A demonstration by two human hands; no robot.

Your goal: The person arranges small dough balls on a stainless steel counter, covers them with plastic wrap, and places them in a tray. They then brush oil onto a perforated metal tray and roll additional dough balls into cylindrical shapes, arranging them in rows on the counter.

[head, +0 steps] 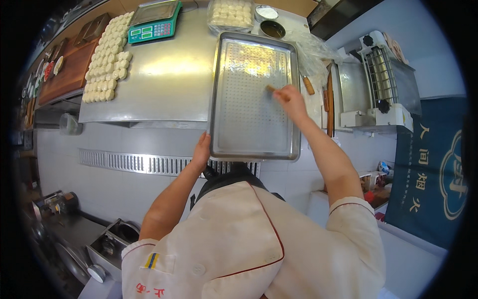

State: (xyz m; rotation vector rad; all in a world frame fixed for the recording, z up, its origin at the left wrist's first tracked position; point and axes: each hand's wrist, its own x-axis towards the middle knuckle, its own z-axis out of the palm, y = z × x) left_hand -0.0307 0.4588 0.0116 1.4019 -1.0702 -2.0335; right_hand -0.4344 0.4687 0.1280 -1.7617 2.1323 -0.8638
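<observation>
A rectangular metal baking tray (254,123), its base dimpled or perforated in rows, lies before me, its near end jutting past the steel table's edge. My left hand (202,151) is at the tray's near left corner, holding its side. Above the tray's right part, my right hand (289,99) pinches a small brownish thing (270,88), perhaps a brush; the fingers partly hide it. Beyond the tray's far end stand a dark round bowl of liquid (272,29), a bowl of white powder (266,12) and a plastic-wrapped batch of dough pieces (231,15).
Rows of dough pieces (108,63) line the steel table's (168,82) left side, beside a green digital scale (153,31). To the right lie a wooden-handled tool (308,85), a wooden rolling pin (330,108), crumpled plastic film (312,52) and a dough-rolling machine (381,82).
</observation>
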